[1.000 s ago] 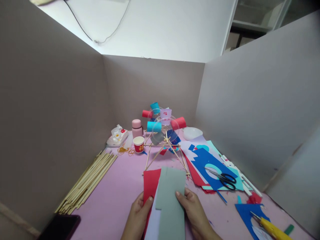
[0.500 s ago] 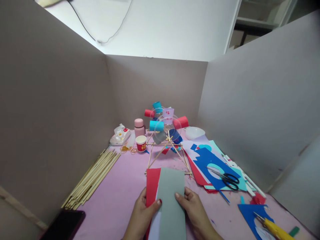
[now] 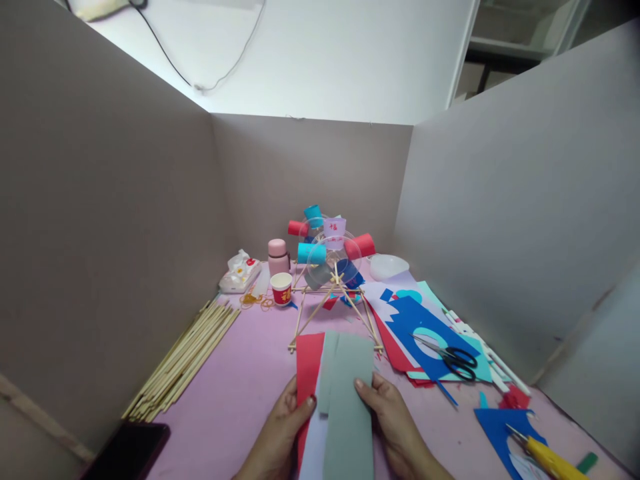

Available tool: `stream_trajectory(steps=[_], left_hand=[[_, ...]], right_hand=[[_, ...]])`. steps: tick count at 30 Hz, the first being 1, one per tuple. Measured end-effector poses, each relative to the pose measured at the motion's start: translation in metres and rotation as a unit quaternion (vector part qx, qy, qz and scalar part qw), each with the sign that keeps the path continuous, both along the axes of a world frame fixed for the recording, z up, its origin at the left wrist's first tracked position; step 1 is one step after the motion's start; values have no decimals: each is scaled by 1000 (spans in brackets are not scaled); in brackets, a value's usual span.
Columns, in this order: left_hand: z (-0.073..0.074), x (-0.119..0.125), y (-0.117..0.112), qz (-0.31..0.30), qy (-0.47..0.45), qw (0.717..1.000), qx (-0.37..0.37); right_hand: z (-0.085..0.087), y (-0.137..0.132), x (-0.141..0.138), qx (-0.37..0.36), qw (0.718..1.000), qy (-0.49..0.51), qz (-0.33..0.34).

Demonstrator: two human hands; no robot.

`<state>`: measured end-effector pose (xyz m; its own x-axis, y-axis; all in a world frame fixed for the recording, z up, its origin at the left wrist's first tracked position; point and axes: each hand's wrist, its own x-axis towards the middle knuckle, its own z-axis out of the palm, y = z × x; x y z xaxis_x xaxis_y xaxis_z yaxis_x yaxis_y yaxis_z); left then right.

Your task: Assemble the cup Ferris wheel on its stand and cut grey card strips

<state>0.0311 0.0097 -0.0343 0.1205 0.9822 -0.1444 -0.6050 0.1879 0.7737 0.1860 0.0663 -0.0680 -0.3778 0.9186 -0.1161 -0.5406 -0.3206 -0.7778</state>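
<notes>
Near the front of the table, a fanned stack of coloured card sheets is held between both hands. My left hand (image 3: 289, 419) is closed on its left side, thumb over the red sheet (image 3: 309, 357). On the right edge, my right hand (image 3: 393, 417) pinches the grey sheet (image 3: 351, 407) with the thumb on top. A narrower grey piece and a pale lilac sheet (image 3: 313, 440) show between red and grey. Just beyond stands a stick-frame wheel model (image 3: 334, 280) with red, blue, grey and lilac cups around clear discs.
Wooden sticks (image 3: 187, 360) and a dark phone (image 3: 127, 450) lie left. Behind are a paper cup (image 3: 281, 289), pink bottle (image 3: 278, 258), tissue pack (image 3: 241, 273) and white bowl (image 3: 389, 267). Scissors (image 3: 453, 359), cut card (image 3: 420, 320) and a yellow-handled tool (image 3: 550, 459) lie right. Grey panels surround the table.
The grey sheet has slid slightly right, and a narrower grey piece now shows at its left. Both hands keep hold of the stack; the right thumb has moved a little right and up.
</notes>
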Motion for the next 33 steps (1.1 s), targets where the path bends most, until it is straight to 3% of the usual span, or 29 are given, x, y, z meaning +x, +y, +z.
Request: stream_trajectory(steps=[5,13,20,27,33], left_hand=[[-2,1,2,29,46,999,3],[-27,-7,11,104,135,985,36],[-18,-5,5,145,147,978,8],[-34,-12,12,117,166,978,45],[-21,-11,10,149,182,971,27]], right_hand=[[-3,-3,-2,17,1000,-11,-2],[-6,-7,-8,38,998,-50,-7],[-1,-9,-8,22,999,-39,-21],[-1,-7,-7,39,997,-45,-46],[5,-3,-2,25,997,-25,-64]])
